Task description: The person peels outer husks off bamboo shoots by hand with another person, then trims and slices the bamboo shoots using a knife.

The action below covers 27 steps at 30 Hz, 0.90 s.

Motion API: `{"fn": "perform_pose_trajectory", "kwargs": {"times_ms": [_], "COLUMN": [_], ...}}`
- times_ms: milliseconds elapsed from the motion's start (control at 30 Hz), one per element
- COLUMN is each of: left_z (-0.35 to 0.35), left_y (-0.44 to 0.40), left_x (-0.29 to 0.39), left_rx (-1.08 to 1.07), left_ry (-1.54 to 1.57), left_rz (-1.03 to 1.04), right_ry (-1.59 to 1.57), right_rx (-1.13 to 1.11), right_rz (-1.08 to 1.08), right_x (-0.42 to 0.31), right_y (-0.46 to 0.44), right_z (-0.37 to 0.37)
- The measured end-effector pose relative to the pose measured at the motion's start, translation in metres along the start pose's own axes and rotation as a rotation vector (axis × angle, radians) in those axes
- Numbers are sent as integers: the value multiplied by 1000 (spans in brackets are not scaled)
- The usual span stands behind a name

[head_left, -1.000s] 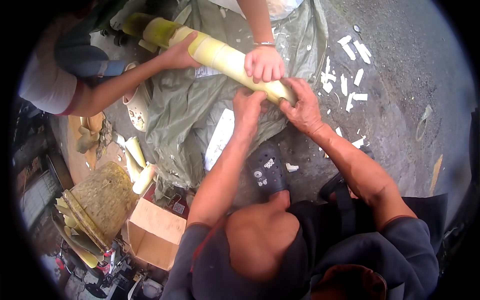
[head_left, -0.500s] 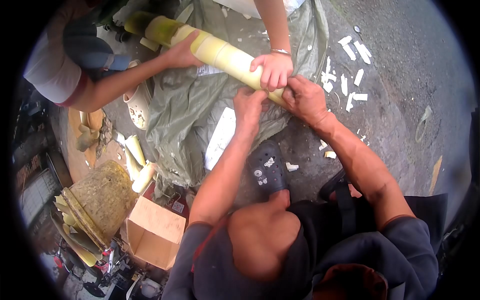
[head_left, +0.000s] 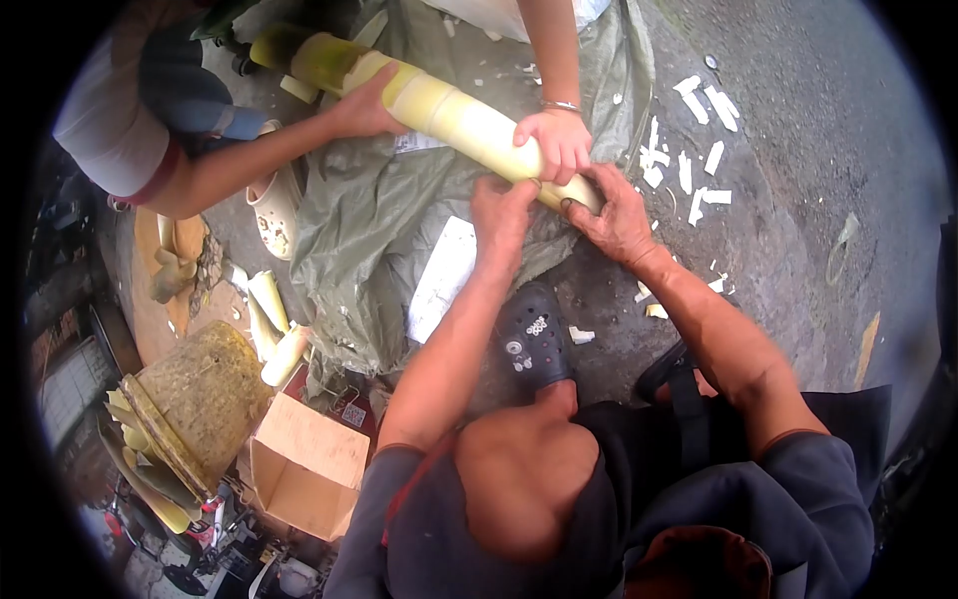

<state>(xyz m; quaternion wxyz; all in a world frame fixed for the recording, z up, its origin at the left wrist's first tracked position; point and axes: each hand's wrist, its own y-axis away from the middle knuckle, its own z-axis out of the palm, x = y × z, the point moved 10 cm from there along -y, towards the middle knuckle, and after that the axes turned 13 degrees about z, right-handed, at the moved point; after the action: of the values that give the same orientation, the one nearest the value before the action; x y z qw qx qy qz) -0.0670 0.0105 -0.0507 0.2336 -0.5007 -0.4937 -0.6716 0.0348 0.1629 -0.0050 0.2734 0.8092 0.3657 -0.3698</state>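
Observation:
A thick pale yellow-green stalk (head_left: 469, 128) slants across the upper middle, its darker end at the upper left. My left hand (head_left: 502, 215) grips its underside a little before the near end, thumb pressed on it. Around the near tip my right hand (head_left: 616, 218) is closed, thumb below and fingers above. A co-worker's hand (head_left: 555, 145) with a bracelet rests on top of the stalk between my hands, while the co-worker's other hand (head_left: 367, 108) holds it farther up. Under the stalk lies a crumpled green-grey sheet (head_left: 344, 245).
White scraps (head_left: 715, 156) are scattered on the ground at the right. A printed paper (head_left: 445, 280) lies below the stalk. At the lower left stand a dirty yellow bucket (head_left: 215, 384) and an open cardboard box (head_left: 304, 474); cut stalk pieces (head_left: 267, 304) lie beside them.
The co-worker's braceleted hand has moved right and down along the stalk. My right hand has shifted its hold at the tip, and white bits have dropped near my right forearm.

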Motion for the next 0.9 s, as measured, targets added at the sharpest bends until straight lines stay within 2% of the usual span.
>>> {"fn": "perform_pose_trajectory", "kwargs": {"times_ms": [133, 233, 333, 433, 533, 900], "left_z": [0, 4, -1, -1, -1, -3], "left_y": [2, 2, 3, 0, -3, -2], "left_x": [8, 9, 5, 2, -2, -5], "left_rx": [-14, 54, 130, -1, -11, 16], "left_ry": [-43, 103, 119, 79, 73, 59], "left_rz": [-5, 10, 24, 50, 71, 50], "right_ry": [-38, -125, -176, -188, -208, -231], "right_rx": [15, 31, 40, 57, 13, -10], "right_rz": [43, 8, 50, 39, 115, 136], "right_x": [5, 10, 17, 16, 22, 24], "right_y": [3, 6, 6, 9, 7, 4], "right_z": [2, 2, 4, 2, 4, 3]}}
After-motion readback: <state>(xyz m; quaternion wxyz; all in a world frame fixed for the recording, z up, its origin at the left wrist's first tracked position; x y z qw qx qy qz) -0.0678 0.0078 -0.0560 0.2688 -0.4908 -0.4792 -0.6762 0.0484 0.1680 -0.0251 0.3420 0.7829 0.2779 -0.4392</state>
